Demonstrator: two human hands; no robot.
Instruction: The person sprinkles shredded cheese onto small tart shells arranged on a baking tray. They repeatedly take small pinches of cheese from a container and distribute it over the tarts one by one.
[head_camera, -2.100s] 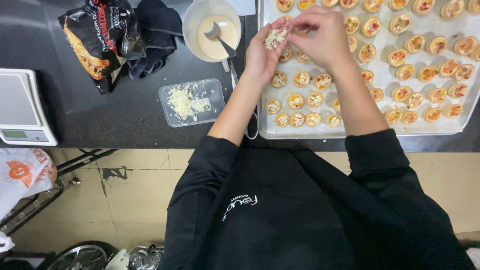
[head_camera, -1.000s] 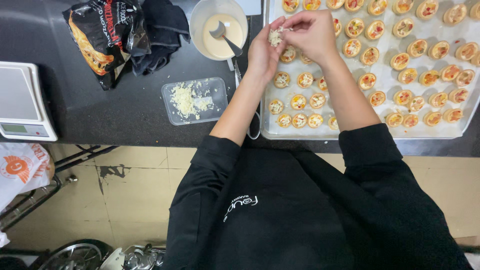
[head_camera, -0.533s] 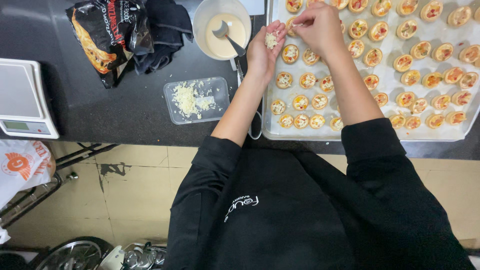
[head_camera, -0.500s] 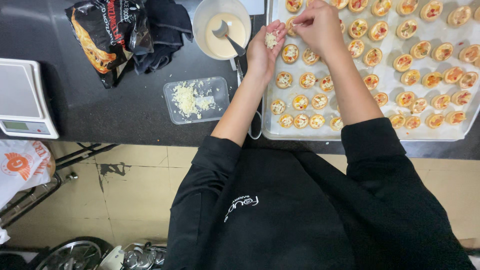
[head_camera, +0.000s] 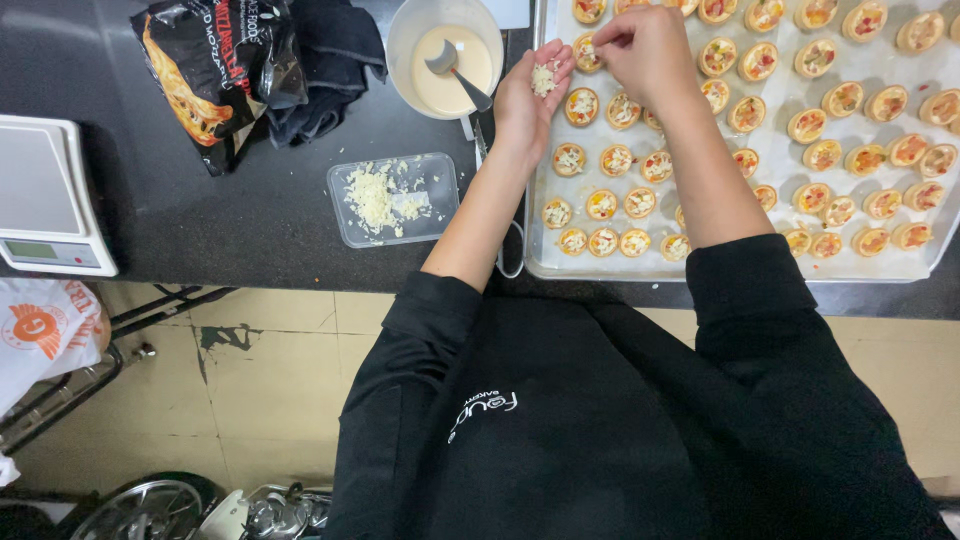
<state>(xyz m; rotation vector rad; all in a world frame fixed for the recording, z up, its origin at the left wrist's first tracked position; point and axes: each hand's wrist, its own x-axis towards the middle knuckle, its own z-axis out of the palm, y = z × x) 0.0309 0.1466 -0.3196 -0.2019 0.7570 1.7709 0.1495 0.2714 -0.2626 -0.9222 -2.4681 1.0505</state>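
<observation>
My left hand (head_camera: 528, 98) is cupped palm up at the left edge of the baking tray (head_camera: 900, 266), with a small heap of grated cheese (head_camera: 543, 79) in it. My right hand (head_camera: 645, 50) hovers over the tray's far left rows, fingertips pinched together on a bit of cheese above a small round tartlet (head_camera: 586, 50). Several rows of filled tartlets (head_camera: 820, 155) cover the paper-lined tray; those near my hands carry cheese on top.
A clear plastic tub of grated cheese (head_camera: 392, 197) lies left of my forearm. Behind it stand a white bowl of cream sauce with a spoon (head_camera: 445, 62), a black cheese bag (head_camera: 215, 70) and a dark cloth (head_camera: 330, 60). A white scale (head_camera: 50, 200) sits far left.
Both hands have moved farther up the tray to its far rows. The right hand keeps pinching cheese from the left palm and dropping it on tartlets.
</observation>
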